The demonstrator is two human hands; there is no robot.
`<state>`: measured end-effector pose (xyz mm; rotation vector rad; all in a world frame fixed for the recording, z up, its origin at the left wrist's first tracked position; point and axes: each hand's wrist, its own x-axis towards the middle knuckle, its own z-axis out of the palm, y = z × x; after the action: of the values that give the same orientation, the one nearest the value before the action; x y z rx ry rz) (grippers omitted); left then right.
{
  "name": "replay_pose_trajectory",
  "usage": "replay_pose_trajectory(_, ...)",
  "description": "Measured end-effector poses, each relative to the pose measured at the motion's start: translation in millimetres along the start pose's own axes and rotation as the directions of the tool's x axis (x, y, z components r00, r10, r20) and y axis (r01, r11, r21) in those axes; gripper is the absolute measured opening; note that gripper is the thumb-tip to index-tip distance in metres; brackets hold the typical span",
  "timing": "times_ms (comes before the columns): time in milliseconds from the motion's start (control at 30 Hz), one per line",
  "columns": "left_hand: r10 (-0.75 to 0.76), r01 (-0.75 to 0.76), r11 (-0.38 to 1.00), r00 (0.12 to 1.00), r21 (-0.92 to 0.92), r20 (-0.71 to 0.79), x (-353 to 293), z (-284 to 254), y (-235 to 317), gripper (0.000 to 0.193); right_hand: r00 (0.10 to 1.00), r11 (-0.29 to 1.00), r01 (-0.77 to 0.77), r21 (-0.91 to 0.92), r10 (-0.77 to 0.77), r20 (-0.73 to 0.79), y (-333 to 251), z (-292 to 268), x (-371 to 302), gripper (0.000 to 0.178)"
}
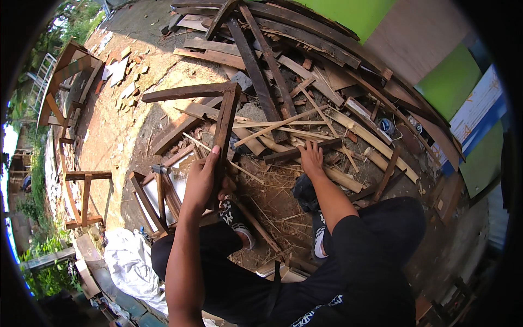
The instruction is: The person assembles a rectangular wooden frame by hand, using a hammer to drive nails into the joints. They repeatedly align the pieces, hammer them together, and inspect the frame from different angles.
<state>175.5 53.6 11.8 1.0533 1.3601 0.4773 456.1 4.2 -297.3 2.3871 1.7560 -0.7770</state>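
Currently my L hand point(201, 177) is wrapped round one leg of the angled wood pc point(225, 122), upper ctr of frame. R hand point(312, 158), just right of ctr, has fingers slightly apart on a short dark batten point(282, 156); can't tell if it's gripped. Step looks like: hold one pc, get the other. Next move prob calls for R fingers closing round batten, clear of scrap pile point(313, 80).

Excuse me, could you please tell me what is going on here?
A person's left hand grips an L-shaped wooden frame piece, while their right hand touches a short dark wooden bar in front of them. A hammer is to the left of the left hand, and a pile of scrap wood spreads out ahead.
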Motion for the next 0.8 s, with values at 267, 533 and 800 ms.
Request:
replay_pose_trajectory(267, -0.002, 0.001, 1.000, 0.999, -0.010, -0.035, -2.5, 24.9, 16.1, 0.061, 0.990, 0.996, 0.089, -0.030, -0.092, -0.105, 14.6, 15.3, 5.9, 0.043)
replay_pose_trajectory(533, 0.021, -0.021, 1.000, 1.000, 0.006, -0.020, -0.5, 26.5, 12.9, 0.059, 0.993, 0.985, 0.090, -0.145, -0.100, -0.061, 31.3, 21.7, -6.3, 0.049)
replay_pose_trajectory(800, 0.038, -0.038, 0.999, 0.999, 0.002, -0.009, -1.1, 28.9, 8.0, 0.059, 0.966, 0.983, 0.160, -0.090, -0.175, -0.190, 51.1, 28.0, -33.0, 0.046)
